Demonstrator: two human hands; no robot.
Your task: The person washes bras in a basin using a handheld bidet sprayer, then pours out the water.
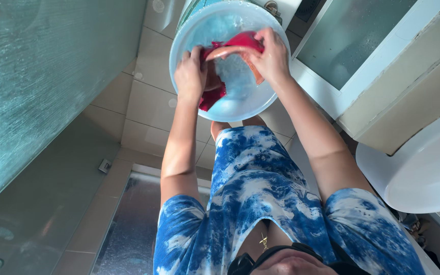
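head view: seen from above, with the picture turned so the person's chest is at the bottom and the hands at the top
bucket (240, 104): pale blue, round, on the tiled floor just ahead of the person's knees; it holds foamy water
cloth (211, 97): red, wet, inside the bucket, stretched between the two hands; one end hangs down toward the near rim, the other bunches at the far side
left hand (190, 75): over the left half of the bucket, fingers curled shut around a fold of the cloth, knuckles up
right hand (271, 55): over the right half of the bucket, fingers closed on the upper edge of the cloth, thumb pressed along it
arms: both bare and stretched forward, forearms running from the shoulders to the bucket, well apart at the elbows and nearer at the wrists
dress (253, 188): blue and white tie-dye, short sleeves, covers the lap between the arms
floor (146, 109): beige square tiles, under and around the bucket
glass panel (36, 86): frosted, greenish, fills the left side of the picture, well apart from the bucket
sink (423, 173): white, rounded, at the right edge, near the right elbow
cabinet (383, 76): white frame with a frosted door, right of the bucket, beside the sink
drain (309, 7): dark grate at the top edge, beyond the bucket
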